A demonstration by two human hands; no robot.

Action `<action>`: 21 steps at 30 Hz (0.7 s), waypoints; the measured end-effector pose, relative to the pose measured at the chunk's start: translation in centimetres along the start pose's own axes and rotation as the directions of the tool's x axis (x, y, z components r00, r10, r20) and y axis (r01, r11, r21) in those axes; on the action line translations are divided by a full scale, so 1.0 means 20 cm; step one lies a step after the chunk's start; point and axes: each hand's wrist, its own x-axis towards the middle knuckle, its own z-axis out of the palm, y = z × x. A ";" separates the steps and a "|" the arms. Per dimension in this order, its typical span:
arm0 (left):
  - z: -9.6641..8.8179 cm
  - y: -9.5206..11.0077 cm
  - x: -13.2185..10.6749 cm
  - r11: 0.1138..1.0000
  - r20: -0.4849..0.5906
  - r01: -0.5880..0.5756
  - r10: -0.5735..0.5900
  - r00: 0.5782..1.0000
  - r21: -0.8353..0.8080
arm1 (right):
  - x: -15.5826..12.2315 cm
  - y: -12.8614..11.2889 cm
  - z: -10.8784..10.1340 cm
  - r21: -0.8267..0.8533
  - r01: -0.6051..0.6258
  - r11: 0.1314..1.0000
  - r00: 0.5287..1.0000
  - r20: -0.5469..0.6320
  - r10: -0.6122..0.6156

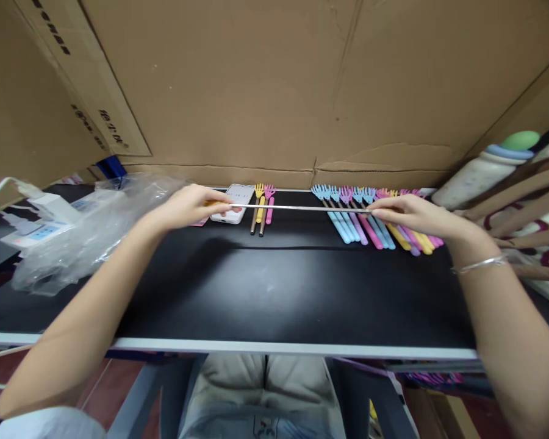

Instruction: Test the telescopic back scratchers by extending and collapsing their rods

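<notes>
A thin metal telescopic rod (297, 208), apparently of a back scratcher, is stretched level above the black table. Its left end is pinched in my left hand (194, 205), where a bit of yellow shows between the fingers. My right hand (405, 213) grips the other end; that end is mostly covered by the fingers. Below and between the hands lie a yellow back scratcher (260, 207) and a pink back scratcher (269, 207), with two short dark metal tubes near them. Blue back scratchers (341, 222) and several pink, purple and yellow ones lie in a row by my right hand.
A white phone (233, 210) lies beside my left hand. Clear plastic bags (96, 225) and a white power strip (46, 222) are at the left. A white bottle (480, 171) and a striped cloth bag (531, 213) stand at the right. Cardboard (274, 91) walls the back.
</notes>
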 end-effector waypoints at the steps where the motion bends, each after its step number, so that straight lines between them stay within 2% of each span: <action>1: 0.06 0.08 0.01 0.999 -0.058 -0.042 0.044 0.997 0.034 | 0.01 -0.07 0.05 0.013 0.048 0.999 0.998 0.035 -0.049; 4: 0.24 0.33 0.03 0.969 -0.093 -0.211 0.223 0.970 0.131 | 0.04 -0.29 0.25 -0.027 0.148 0.989 0.988 0.049 -0.146; 7: 0.38 0.46 0.01 0.916 -0.117 -0.270 0.315 0.942 0.298 | 0.04 -0.45 0.42 -0.079 0.247 0.966 0.969 0.044 -0.244; 10: 0.43 0.46 0.01 0.896 -0.189 -0.290 0.366 0.911 0.337 | 0.02 -0.50 0.48 -0.132 0.272 0.953 0.960 -0.030 -0.278; 14: 0.40 0.43 0.01 0.880 -0.256 -0.284 0.395 0.882 0.380 | 0.01 -0.49 0.47 -0.247 0.263 0.933 0.947 -0.120 -0.299; 21: 0.33 0.37 0.02 0.853 -0.294 -0.216 0.385 0.875 0.476 | 0.02 -0.48 0.45 -0.428 0.237 0.872 0.926 -0.172 -0.336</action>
